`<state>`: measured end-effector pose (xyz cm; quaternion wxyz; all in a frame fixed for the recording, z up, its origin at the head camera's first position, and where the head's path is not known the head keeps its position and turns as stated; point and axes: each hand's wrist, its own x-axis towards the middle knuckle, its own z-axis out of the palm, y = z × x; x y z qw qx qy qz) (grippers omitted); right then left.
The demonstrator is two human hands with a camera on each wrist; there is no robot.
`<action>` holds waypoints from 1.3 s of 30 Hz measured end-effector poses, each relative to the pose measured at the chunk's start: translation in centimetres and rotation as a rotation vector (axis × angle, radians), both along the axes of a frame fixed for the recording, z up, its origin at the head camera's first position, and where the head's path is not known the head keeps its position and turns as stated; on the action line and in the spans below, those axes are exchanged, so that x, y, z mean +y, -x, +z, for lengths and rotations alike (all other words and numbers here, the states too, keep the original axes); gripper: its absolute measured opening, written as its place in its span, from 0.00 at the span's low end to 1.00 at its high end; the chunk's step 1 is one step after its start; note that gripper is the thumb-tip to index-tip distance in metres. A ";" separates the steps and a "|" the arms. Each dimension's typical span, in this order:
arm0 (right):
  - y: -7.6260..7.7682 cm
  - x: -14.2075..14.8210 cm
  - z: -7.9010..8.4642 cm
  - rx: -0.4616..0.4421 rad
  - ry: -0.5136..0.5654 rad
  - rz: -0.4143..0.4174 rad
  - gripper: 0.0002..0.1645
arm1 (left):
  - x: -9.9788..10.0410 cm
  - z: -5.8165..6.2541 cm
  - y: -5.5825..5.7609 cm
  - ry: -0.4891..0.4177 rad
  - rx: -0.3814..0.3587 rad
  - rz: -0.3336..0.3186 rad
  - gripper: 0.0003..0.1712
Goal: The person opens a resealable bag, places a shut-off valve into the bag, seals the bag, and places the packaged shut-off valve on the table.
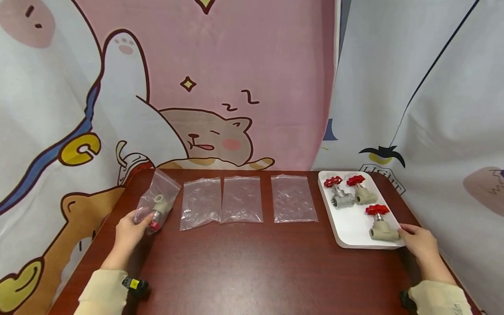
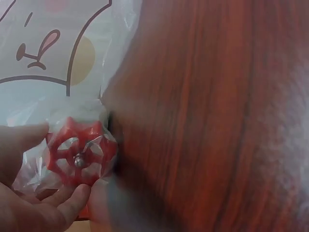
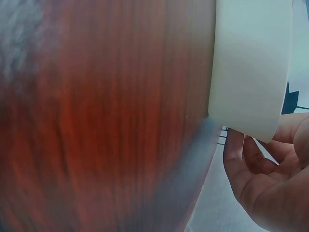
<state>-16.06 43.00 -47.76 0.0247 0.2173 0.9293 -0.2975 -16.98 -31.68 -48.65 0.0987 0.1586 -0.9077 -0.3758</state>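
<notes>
At the left of the table, my left hand (image 1: 130, 231) grips a clear zip bag (image 1: 160, 183) with a valve (image 1: 159, 206) inside. The valve has a beige body and a red handwheel (image 2: 79, 153); in the left wrist view, thumb and fingers lie around that wheel through the plastic. On the right, my right hand (image 1: 423, 243) holds the white tray (image 1: 350, 225) by its front right corner, its fingers curled at the wall in the right wrist view. Inside the tray are a metal valve (image 1: 341, 199) and two beige valves, one at the back (image 1: 364, 195) and one in front (image 1: 383, 230), all with red handwheels.
Three flat clear zip bags lie in a row along the back of the brown table (image 1: 252, 271): a left one (image 1: 201, 203), a middle one (image 1: 242, 199) and a right one (image 1: 293, 199). Printed cloth (image 1: 291, 87) hangs behind the table and along its sides.
</notes>
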 end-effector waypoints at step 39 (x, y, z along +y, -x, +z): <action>0.1 0.4 -0.3 0.020 -0.055 0.028 0.28 | -2.5 -0.7 2.7 -0.416 -0.092 0.246 0.34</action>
